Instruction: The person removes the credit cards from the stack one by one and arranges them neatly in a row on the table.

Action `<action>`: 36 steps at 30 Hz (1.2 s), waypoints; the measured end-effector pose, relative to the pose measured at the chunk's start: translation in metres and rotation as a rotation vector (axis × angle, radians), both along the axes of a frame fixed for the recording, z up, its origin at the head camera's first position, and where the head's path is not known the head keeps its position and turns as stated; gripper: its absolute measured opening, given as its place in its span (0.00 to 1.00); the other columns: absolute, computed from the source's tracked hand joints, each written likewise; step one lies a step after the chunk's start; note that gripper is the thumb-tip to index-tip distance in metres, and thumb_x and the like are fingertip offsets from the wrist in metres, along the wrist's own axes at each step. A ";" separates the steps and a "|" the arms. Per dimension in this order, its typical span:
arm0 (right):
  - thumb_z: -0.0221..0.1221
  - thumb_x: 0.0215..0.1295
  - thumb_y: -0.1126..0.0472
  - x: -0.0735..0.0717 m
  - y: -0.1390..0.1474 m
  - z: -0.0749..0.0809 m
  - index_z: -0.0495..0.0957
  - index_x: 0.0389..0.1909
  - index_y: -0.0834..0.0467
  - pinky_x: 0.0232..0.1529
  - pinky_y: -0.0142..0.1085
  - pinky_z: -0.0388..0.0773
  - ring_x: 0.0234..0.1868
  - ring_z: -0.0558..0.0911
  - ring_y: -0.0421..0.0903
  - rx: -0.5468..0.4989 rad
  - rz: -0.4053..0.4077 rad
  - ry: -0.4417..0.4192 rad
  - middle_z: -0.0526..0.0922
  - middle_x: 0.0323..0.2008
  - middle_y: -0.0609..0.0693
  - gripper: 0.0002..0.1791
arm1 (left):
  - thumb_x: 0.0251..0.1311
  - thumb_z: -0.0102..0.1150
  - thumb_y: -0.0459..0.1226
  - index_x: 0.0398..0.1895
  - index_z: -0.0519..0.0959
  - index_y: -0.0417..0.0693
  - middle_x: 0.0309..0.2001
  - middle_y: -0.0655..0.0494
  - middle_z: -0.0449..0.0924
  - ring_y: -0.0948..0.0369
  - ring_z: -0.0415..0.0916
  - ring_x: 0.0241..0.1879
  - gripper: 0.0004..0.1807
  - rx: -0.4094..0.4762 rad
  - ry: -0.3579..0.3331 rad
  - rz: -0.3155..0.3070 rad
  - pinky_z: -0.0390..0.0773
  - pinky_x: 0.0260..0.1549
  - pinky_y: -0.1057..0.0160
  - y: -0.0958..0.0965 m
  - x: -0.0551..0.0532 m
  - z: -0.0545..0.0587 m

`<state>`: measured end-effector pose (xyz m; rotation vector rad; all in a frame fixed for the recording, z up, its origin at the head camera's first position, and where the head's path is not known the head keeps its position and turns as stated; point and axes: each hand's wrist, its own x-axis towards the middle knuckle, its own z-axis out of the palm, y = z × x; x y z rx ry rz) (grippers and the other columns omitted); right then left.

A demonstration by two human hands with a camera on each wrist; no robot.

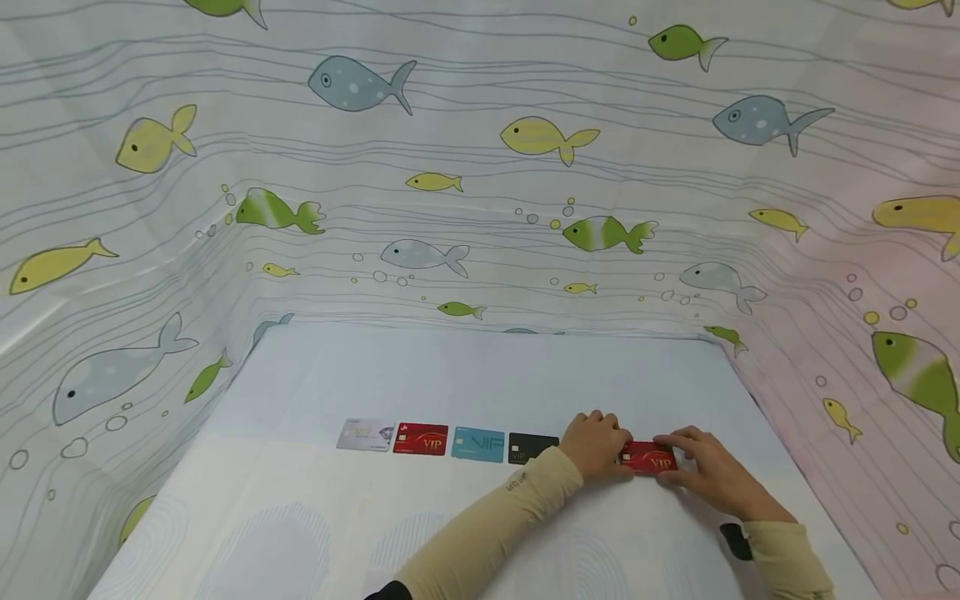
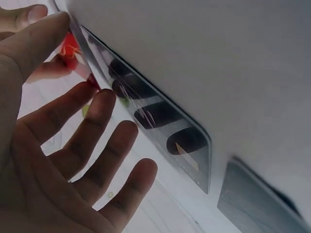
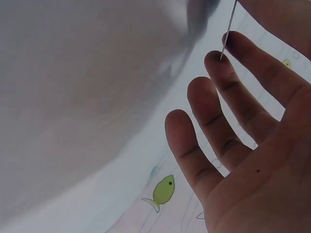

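A red VIP card [image 1: 648, 457] is held between the two hands at the right end of a row of cards on the white table. The left hand [image 1: 596, 446] pinches its left edge, with thumb below and fingers above. At its right edge, the right hand [image 1: 708, 473] grips with thumb and fingertips. In the right wrist view the card [image 3: 228, 31] shows as a thin edge against the fingertips. Beside the left hand lies a black card [image 1: 528, 448], partly covered by that hand; its glossy face [image 2: 160, 116] mirrors the fingers in the left wrist view.
Further left in the row lie a teal VIP card [image 1: 478, 444], another red VIP card [image 1: 421, 439] and a silver card [image 1: 365, 435]. The white table [image 1: 465, 375] is enclosed by fish-patterned curtains [image 1: 480, 208] at the back and both sides.
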<state>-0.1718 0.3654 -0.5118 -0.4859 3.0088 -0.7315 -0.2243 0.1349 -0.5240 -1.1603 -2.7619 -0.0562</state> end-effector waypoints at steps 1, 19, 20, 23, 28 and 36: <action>0.74 0.56 0.49 0.000 0.000 -0.001 0.80 0.61 0.55 0.47 0.54 0.76 0.52 0.75 0.54 0.003 -0.002 -0.001 0.78 0.53 0.52 0.32 | 0.56 0.65 0.66 0.54 0.84 0.69 0.44 0.66 0.79 0.66 0.74 0.42 0.26 -0.008 -0.007 0.003 0.73 0.39 0.66 0.000 0.001 0.001; 0.72 0.60 0.49 0.004 -0.003 -0.001 0.81 0.58 0.57 0.43 0.49 0.75 0.49 0.75 0.55 0.017 -0.030 0.042 0.80 0.52 0.56 0.28 | 0.61 0.59 0.67 0.61 0.81 0.65 0.49 0.64 0.81 0.64 0.77 0.48 0.30 -0.013 0.020 0.005 0.77 0.46 0.64 0.001 0.001 -0.002; 0.70 0.62 0.49 0.004 -0.003 -0.001 0.81 0.59 0.58 0.43 0.49 0.75 0.49 0.75 0.55 0.005 -0.032 0.048 0.80 0.53 0.56 0.27 | 0.62 0.58 0.66 0.61 0.81 0.65 0.49 0.63 0.81 0.64 0.78 0.48 0.30 -0.004 0.021 0.004 0.78 0.46 0.64 0.001 0.002 -0.002; 0.67 0.66 0.51 0.003 -0.004 -0.001 0.79 0.60 0.58 0.43 0.51 0.77 0.49 0.76 0.55 -0.021 -0.034 0.062 0.79 0.54 0.57 0.25 | 0.65 0.56 0.65 0.62 0.80 0.64 0.51 0.63 0.81 0.63 0.78 0.49 0.29 0.015 0.017 0.005 0.78 0.46 0.64 -0.003 0.002 0.002; 0.65 0.69 0.49 0.000 -0.010 0.000 0.77 0.63 0.58 0.47 0.59 0.78 0.50 0.76 0.57 -0.042 -0.048 0.083 0.77 0.57 0.57 0.26 | 0.66 0.53 0.65 0.63 0.80 0.63 0.54 0.62 0.81 0.62 0.78 0.53 0.29 0.002 0.048 0.023 0.78 0.51 0.62 -0.013 0.002 0.011; 0.63 0.71 0.50 -0.007 -0.024 0.000 0.76 0.64 0.56 0.50 0.61 0.76 0.53 0.75 0.56 -0.072 -0.050 0.136 0.77 0.57 0.55 0.25 | 0.69 0.49 0.65 0.63 0.79 0.61 0.55 0.61 0.81 0.61 0.78 0.55 0.30 0.017 0.035 0.059 0.77 0.55 0.61 -0.030 -0.002 0.010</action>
